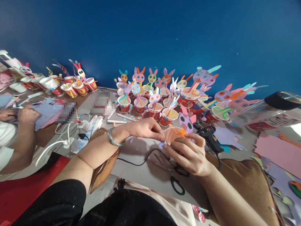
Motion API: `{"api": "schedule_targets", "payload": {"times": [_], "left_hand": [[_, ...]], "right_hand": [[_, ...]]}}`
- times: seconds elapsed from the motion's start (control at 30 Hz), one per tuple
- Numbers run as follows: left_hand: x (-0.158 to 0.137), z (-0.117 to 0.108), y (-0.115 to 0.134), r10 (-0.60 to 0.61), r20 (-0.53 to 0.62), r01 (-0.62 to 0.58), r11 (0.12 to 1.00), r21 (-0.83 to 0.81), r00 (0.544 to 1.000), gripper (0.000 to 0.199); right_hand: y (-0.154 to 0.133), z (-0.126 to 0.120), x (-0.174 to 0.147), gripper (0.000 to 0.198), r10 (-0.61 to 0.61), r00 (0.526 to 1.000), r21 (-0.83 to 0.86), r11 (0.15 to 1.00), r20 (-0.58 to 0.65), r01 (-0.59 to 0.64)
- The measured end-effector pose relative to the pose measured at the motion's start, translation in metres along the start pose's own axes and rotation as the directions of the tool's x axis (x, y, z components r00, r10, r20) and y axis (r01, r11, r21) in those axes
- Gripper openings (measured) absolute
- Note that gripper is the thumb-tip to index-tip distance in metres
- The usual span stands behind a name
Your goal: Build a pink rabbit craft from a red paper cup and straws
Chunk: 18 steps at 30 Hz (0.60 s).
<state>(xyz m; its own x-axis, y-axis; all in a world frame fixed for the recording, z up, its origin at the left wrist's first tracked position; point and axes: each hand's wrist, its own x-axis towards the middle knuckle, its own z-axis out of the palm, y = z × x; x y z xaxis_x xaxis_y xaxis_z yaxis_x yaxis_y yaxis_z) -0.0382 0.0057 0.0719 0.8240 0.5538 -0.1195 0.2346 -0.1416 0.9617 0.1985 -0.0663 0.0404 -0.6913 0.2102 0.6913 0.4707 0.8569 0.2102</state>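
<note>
A paper cup (171, 135) with a pale inside is between my hands. My right hand (189, 155) is wrapped round its near right side. My left hand (145, 128) is closed, thumb and fingers pinched at the cup's left rim. By the fingertips of both hands is a small round purple paper piece (161, 145). Inside the cup stands an orange paper star (182, 133). A purple paper rabbit head (185, 121) with green eyes rises behind it. The cup's lower part is hidden by my right hand.
Scissors (177, 185) lie below my hands, beside a black cord. A black glue gun (209, 138) lies to the right. Several cups with paper rabbits (154, 108) stand along the blue wall. A power strip (87, 135) and another person's hand (28, 114) are left.
</note>
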Motion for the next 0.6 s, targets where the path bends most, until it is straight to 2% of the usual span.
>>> {"api": "schedule_targets", "payload": {"times": [0.1,0.27,0.6], "left_hand": [[0.0018,0.0018,-0.0016,0.006,0.013,-0.005,0.999,-0.048,1.0,0.023],[0.0044,0.0037,-0.0024,0.018,0.024,-0.015,0.994,-0.111,1.0,0.013],[0.0063,0.0024,-0.0052,0.02,0.051,-0.012,0.987,-0.162,0.998,0.013]], "right_hand": [[0.0003,0.0014,-0.0019,0.028,0.023,1.0,0.001,1.0,0.014,-0.023],[0.0011,0.0021,-0.001,0.026,-0.009,1.0,-0.043,0.999,-0.012,0.008],[-0.0017,0.0048,-0.0031,0.021,-0.002,0.998,-0.048,0.999,-0.057,-0.001]]}}
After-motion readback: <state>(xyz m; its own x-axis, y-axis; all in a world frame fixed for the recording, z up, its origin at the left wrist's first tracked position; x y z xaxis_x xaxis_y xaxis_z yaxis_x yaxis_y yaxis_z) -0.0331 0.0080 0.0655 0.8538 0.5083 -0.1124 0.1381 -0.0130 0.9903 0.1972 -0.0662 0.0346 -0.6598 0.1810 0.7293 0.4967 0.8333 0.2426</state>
